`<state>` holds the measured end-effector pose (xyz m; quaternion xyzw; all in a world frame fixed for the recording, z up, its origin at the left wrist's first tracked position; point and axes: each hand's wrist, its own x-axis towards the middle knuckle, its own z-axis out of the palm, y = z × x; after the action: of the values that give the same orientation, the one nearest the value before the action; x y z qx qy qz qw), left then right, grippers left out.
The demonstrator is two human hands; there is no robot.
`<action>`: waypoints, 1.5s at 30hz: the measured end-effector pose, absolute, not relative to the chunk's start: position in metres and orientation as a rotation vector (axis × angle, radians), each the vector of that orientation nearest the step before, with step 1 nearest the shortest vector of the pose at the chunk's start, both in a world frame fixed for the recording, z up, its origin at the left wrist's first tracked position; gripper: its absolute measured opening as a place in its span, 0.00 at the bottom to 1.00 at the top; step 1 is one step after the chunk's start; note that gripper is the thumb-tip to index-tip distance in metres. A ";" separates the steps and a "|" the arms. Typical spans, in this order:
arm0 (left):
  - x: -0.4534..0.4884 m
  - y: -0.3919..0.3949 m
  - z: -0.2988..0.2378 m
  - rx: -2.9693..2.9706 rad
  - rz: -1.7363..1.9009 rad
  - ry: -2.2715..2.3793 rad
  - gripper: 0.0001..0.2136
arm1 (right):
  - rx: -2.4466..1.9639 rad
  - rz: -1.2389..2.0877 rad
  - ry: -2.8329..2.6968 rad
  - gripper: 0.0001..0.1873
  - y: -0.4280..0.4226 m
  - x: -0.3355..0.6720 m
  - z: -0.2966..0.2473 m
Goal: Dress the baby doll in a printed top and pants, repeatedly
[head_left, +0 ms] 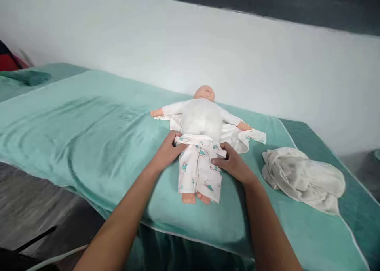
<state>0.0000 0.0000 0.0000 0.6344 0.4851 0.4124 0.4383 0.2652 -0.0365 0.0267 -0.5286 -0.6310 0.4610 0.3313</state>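
Note:
A baby doll (202,114) with a white cloth body lies on its back, head toward the wall and arms spread. White printed baby pants (200,166) cover its legs, and both feet stick out below the cuffs. My left hand (168,151) pinches the waistband at its left side. On the other side, my right hand (233,163) grips the pants' edge between thumb and fingers. Under the doll's back and arms a matching printed baby shirt (237,138) is spread out.
The bed has a mint-green sheet (89,144) over it. A crumpled off-white cloth (303,178) lies on the right. Behind the bed stands a white wall (252,65). A red and black item (8,61) shows at the far left.

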 end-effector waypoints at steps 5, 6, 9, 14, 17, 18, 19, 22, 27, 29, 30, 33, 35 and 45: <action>-0.003 -0.016 -0.006 1.798 1.166 1.080 0.13 | -1.424 0.978 -1.581 0.22 -0.057 0.257 0.016; -0.004 -0.019 -0.007 1.806 1.192 1.089 0.12 | -1.400 0.978 -1.551 0.21 -0.062 0.255 0.015; -0.009 -0.031 -0.007 1.759 1.209 1.076 0.10 | -1.332 1.068 -1.507 0.20 -0.078 0.253 0.015; -0.025 -0.066 0.000 1.903 0.862 0.908 0.53 | -1.279 1.117 -1.772 0.56 -0.114 0.255 0.022; -0.024 -0.085 0.001 2.042 0.646 0.923 0.65 | -1.330 0.934 -1.942 0.70 -0.131 0.248 0.017; -0.021 -0.089 0.000 2.080 0.624 0.947 0.66 | -1.345 0.852 -1.948 0.70 -0.134 0.244 0.014; -0.017 -0.091 -0.001 2.115 0.634 0.978 0.65 | -1.359 0.770 -1.926 0.69 -0.136 0.240 0.010; -0.005 -0.091 -0.006 2.233 0.779 1.082 0.59 | -1.387 0.605 -1.797 0.57 -0.137 0.228 0.000; 0.000 -0.083 -0.002 2.491 0.832 1.172 0.48 | -1.417 0.591 -1.694 0.46 -0.131 0.225 0.000; -0.001 -0.082 0.006 2.559 0.747 1.206 0.45 | -1.461 0.602 -1.698 0.43 -0.129 0.227 0.005; 0.000 -0.081 0.010 2.581 0.701 1.225 0.43 | -1.484 0.608 -1.703 0.42 -0.127 0.228 0.007; 0.001 -0.082 0.020 2.604 0.606 1.277 0.38 | -1.557 0.620 -1.714 0.36 -0.125 0.229 0.018; 0.001 -0.084 0.023 2.569 0.585 1.290 0.33 | -1.586 0.647 -1.735 0.31 -0.125 0.228 0.026; 0.012 -0.109 0.027 2.129 0.626 1.406 0.17 | -1.832 0.640 -1.633 0.21 -0.145 0.215 0.044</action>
<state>0.0119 -0.1095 0.0270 0.7837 0.5175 0.2306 0.2546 0.2153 -0.1448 0.0439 -0.6894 -0.6146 0.2410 0.2980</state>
